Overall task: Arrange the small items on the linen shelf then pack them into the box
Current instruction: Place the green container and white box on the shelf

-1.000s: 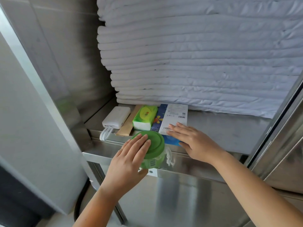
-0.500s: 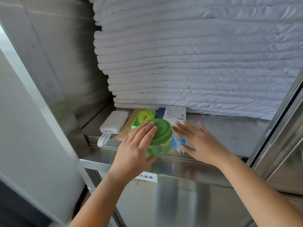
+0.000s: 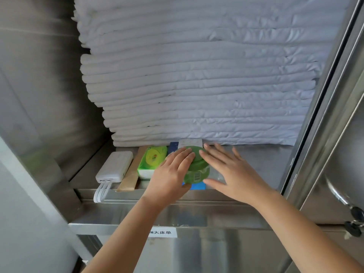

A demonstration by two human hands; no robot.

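A green jar (image 3: 198,170) with a green lid stands on a flat blue packet (image 3: 197,186) with a white label, on the steel shelf (image 3: 256,164). My left hand (image 3: 169,176) grips the jar, fingers across the lid and thumb at its lower side. To the right of the jar, my right hand (image 3: 230,170) is spread flat, forefinger at the lid and thumb near the jar's base. Left of the jar, in a row, lie a green tissue pack (image 3: 151,160), a wooden strip (image 3: 131,174) and a white power bank (image 3: 115,166) with cables hanging over the shelf's edge.
A tall stack of folded white linen (image 3: 197,85) fills the back of the shelf. Steel cabinet walls close the left side, and a steel door (image 3: 334,134) with a lock (image 3: 354,219) stands at the right. A white label (image 3: 162,232) sits on the front below.
My left hand has carried the green jar up from the shelf's front edge onto the blue packet. My right hand has lifted off the packet and spread beside the jar.
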